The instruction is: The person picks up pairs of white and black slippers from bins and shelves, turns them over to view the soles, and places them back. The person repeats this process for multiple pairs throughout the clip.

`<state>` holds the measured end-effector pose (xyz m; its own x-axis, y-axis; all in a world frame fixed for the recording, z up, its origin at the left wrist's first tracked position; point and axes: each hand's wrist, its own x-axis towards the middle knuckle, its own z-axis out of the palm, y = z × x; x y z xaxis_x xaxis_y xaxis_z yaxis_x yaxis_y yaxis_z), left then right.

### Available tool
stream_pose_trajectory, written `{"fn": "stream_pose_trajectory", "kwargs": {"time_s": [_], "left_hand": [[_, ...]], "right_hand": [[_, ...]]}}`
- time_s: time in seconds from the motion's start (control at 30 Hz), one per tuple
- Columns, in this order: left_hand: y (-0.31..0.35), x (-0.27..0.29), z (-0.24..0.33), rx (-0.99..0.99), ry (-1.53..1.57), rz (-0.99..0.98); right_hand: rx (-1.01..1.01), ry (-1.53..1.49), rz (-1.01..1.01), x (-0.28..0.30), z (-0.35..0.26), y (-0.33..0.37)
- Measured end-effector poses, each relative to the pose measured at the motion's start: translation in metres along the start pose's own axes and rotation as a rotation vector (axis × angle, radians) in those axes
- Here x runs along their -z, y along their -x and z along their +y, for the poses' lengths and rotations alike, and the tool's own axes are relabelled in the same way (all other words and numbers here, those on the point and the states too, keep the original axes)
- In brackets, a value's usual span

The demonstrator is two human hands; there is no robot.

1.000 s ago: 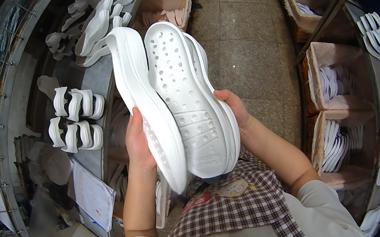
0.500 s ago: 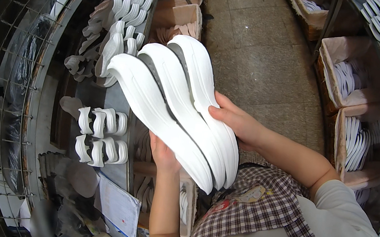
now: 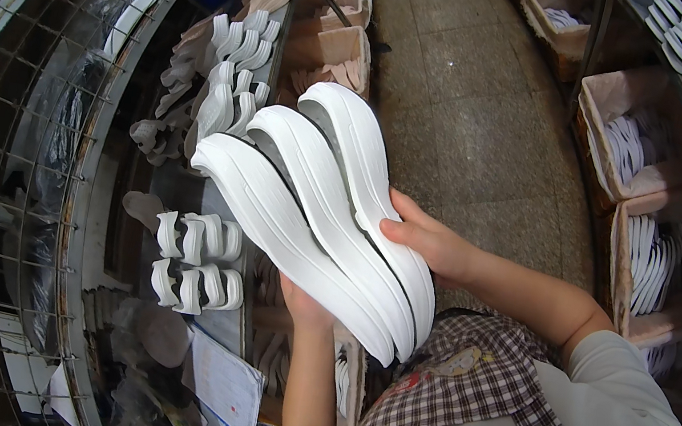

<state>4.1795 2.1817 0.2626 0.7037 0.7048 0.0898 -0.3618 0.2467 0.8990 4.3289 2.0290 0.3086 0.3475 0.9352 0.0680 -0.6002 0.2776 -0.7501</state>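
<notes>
Three white shoe soles (image 3: 306, 207) are held between my two hands, fanned apart at their far ends and gathered together near my apron. My right hand (image 3: 427, 238) grips the right edge of the rightmost sole, thumb lying on its side wall. From below and the left, my left hand (image 3: 307, 305) is closed on the leftmost sole's edge; most of its fingers are hidden under the soles. To the left, small groups of white soles (image 3: 206, 237) stand on the metal bench (image 3: 234, 340).
More white and beige soles (image 3: 230, 95) lie stacked farther up the bench. A wire mesh guard (image 3: 16, 159) runs along the far left. Lined bins (image 3: 597, 84) of soles stand at right. White papers (image 3: 222, 384) lie near my left forearm. A tiled aisle (image 3: 480, 83) runs ahead.
The held soles have tilted slightly, their far ends now lower in view and the leftmost spread a little differently. Both hands keep their grip. The surroundings have shifted slightly right and down.
</notes>
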Motion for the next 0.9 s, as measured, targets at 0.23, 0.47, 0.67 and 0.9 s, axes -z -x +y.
{"fn": "stream_pose_trajectory", "kwargs": {"time_s": [0.23, 0.47, 0.67, 0.9], "left_hand": [[0.002, -0.008, 0.010, -0.028, -0.089, -0.032], [-0.002, 0.005, 0.002, -0.031, -0.294, 0.082], [0.000, 0.023, -0.004, -0.141, -0.704, 0.015], [0.003, 0.031, -0.008, -0.280, -0.718, -0.080]], "right_hand": [[0.026, 0.116, 0.005, 0.008, 0.004, -0.002], [0.094, 0.320, -0.059, 0.021, 0.010, 0.000], [0.042, 0.391, -0.161, 0.045, 0.011, -0.005], [-0.053, 0.285, -0.205, 0.058, 0.010, -0.005]]}}
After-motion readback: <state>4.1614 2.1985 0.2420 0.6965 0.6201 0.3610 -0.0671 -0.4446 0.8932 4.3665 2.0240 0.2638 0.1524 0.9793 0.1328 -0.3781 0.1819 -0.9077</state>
